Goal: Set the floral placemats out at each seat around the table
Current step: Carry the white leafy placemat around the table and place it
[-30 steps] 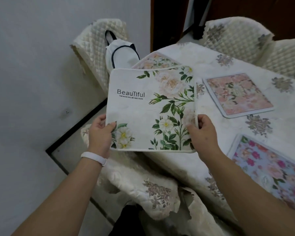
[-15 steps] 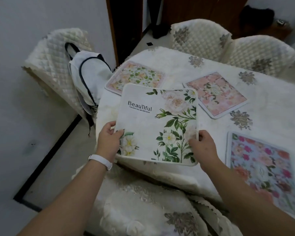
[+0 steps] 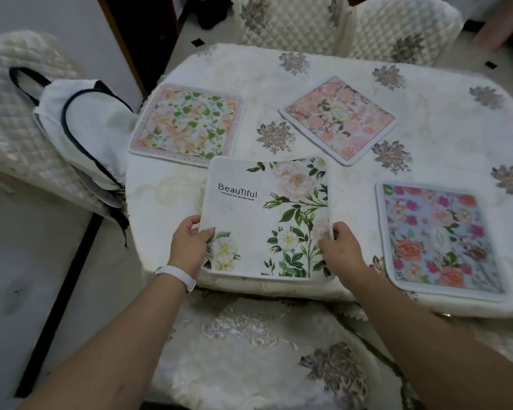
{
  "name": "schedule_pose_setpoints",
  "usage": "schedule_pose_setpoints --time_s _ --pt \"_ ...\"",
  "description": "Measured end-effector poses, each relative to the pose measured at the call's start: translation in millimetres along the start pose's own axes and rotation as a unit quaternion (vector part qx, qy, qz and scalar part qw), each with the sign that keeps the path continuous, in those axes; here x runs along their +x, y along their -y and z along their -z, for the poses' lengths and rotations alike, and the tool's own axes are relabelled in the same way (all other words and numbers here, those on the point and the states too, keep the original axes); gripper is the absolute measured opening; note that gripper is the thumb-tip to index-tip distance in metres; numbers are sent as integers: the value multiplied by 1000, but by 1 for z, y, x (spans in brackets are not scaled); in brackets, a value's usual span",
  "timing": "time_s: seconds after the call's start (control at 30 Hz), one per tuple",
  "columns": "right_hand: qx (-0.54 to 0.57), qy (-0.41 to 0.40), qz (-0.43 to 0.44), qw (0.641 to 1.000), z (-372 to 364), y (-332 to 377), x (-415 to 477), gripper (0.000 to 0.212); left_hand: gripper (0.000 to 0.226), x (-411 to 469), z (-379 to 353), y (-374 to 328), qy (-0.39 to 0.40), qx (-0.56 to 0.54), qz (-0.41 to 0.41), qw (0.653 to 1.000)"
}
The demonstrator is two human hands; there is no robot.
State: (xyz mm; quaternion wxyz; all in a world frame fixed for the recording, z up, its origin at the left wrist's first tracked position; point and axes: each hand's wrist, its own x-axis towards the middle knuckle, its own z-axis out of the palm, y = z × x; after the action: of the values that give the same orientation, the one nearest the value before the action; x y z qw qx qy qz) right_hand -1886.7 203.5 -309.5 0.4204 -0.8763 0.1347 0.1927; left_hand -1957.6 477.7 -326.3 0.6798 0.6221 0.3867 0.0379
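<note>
Presently at the table's (image 3: 353, 179) near edge: white placemat (image 3: 267, 220), pinched at both near corners by left hand (image 3: 190, 247) and right hand (image 3: 341, 250). Risks overhanging, slipping onto chair (image 3: 249, 350) if released crooked.

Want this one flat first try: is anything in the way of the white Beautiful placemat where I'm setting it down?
Nothing visible lies on the tablecloth there. The left hand and right hand hold the white placemat at the table's near edge. Only its far left corner overlaps the green-leaf placemat in this view.
</note>
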Motion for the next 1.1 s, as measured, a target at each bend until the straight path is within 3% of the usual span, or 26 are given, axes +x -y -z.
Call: schedule_pose_setpoints --time_s 0.4,0.6,0.77,0.9,1.1 --pt "-43 4 -24 999 -15 -30 14 9 25 22 -3 25 9 89 30 996" --pt "-56 12 -45 997 -12 -43 19 31 31 23 6 30 9 215 -5 977" --pt "-188 22 32 981 -8 -62 12 62 62 11 22 47 89 454 -130 877" --pt "-279 63 138 948 -12 -75 -6 69 86 0 30 61 112 537 -147 823" --pt "-351 78 151 921 -17 -87 -17 78 91 -3 31 65 103 614 -182 761"
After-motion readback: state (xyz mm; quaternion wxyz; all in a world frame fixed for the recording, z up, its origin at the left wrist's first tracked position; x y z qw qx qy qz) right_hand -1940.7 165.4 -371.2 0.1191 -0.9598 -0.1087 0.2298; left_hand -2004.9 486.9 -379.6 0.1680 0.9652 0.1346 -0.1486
